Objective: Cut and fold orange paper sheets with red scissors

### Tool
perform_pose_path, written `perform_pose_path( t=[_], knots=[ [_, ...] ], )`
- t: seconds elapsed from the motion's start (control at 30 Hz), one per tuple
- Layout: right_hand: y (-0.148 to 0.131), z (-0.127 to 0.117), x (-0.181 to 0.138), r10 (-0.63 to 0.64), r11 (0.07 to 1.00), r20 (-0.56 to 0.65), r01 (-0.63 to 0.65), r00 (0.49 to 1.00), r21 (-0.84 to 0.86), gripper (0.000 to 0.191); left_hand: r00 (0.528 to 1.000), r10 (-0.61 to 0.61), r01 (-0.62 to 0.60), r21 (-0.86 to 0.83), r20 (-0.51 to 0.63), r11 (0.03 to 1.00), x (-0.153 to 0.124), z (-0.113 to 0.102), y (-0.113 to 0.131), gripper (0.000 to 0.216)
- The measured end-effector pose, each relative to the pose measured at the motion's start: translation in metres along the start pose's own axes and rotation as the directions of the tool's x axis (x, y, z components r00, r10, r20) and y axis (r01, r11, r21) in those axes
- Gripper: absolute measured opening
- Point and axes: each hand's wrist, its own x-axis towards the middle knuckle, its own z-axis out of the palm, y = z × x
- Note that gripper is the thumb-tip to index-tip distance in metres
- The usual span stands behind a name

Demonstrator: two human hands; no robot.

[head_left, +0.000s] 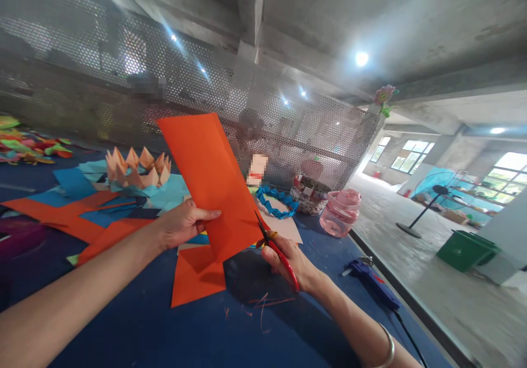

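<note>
While the left hand (183, 226) pinches the tilted orange sheet (214, 184) over the bench (144, 318), the right hand (302, 263) grips red scissors (285, 260) at the sheet's lower right edge. Trimming looks unfinished: slivers (272, 302) lie below; 1 peach crown (138, 177) appears complete beyond.

A slim silver-coloured bangle (391, 347) rings the right forearm (349, 313) behind the right hand (294, 261); left hand (181, 226) and left forearm (102, 272) are bare.
</note>
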Motion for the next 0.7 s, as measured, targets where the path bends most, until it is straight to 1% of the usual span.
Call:
perform_pose_path(
  t=[0.13, 0.3, 0.4, 0.6, 0.7],
  knots=[
    [0.0000, 0.0004, 0.0000, 0.000, 1.000, -0.004, 0.000, 1.000, 0.005, 0.047, 0.999, -0.003, 0.003, -0.006, 0.050, 1.000, -0.0006, 0.0024, -0.0054, 0.037],
    [0.0000, 0.0005, 0.0001, 0.024, 1.000, -0.023, -0.024, 0.999, 0.006, 0.044, 0.998, -0.026, 0.025, 0.009, 0.063, 1.000, -0.0046, 0.0063, -0.0058, 0.034],
    [0.0003, 0.0015, 0.0001, 0.032, 0.999, -0.041, -0.032, 0.999, 0.016, 0.045, 0.998, -0.030, 0.029, 0.010, 0.052, 1.000, -0.0055, 0.0082, -0.0044, 0.033],
    [-0.0012, 0.0035, -0.0004, 0.042, 0.998, -0.059, -0.038, 0.997, 0.058, 0.051, 0.999, 0.015, -0.014, -0.033, 0.037, 0.999, -0.0033, 0.0072, -0.0056, 0.038],
    [0.0008, 0.0045, 0.0001, 0.070, 0.997, -0.074, -0.066, 0.995, 0.049, 0.053, 0.999, 0.016, -0.014, -0.032, 0.050, 0.999, -0.0044, 0.0071, -0.0052, 0.034]
  ],
)
